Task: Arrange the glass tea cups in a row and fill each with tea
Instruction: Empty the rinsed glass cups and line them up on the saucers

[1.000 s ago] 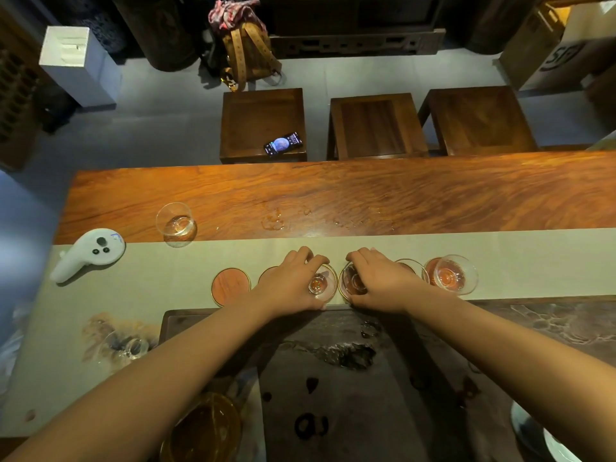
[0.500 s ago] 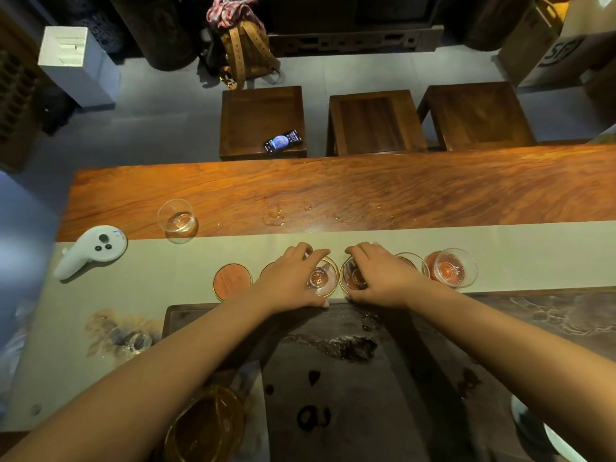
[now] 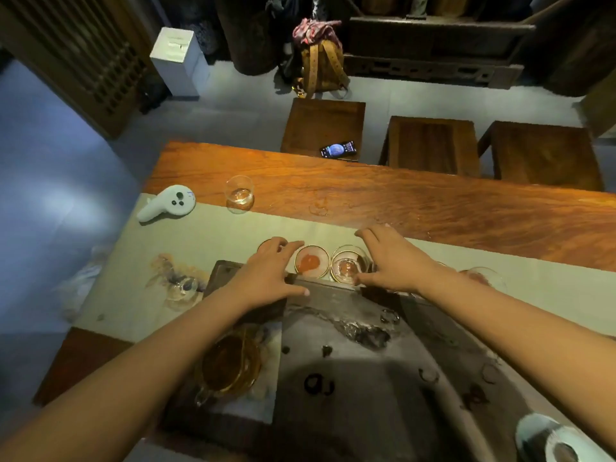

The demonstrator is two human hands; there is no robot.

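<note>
Nearest, a rounded glass pitcher point(image 3: 230, 365) of amber tea is sitting on the dark stone tea tray point(image 3: 350, 378), below the left wrist. The left hand point(image 3: 270, 275) is lying palm-down with fingers spread and relaxed, gripping nothing; just past its fingertips, toward the right hand, a gold-rimmed glass tea cup point(image 3: 311, 261) is showing an orange base. The right hand point(image 3: 393, 258) is likewise hovering with fingers loosely extended, holding nothing; a second clear cup point(image 3: 348, 266) is standing beside its thumb, touching the first. Both cups are resting on a pale matte cloth runner point(image 3: 206, 235). Beyond the fingers, the glossy grained wooden table point(image 3: 433, 208) is carrying another round glass point(image 3: 239, 195).
</note>
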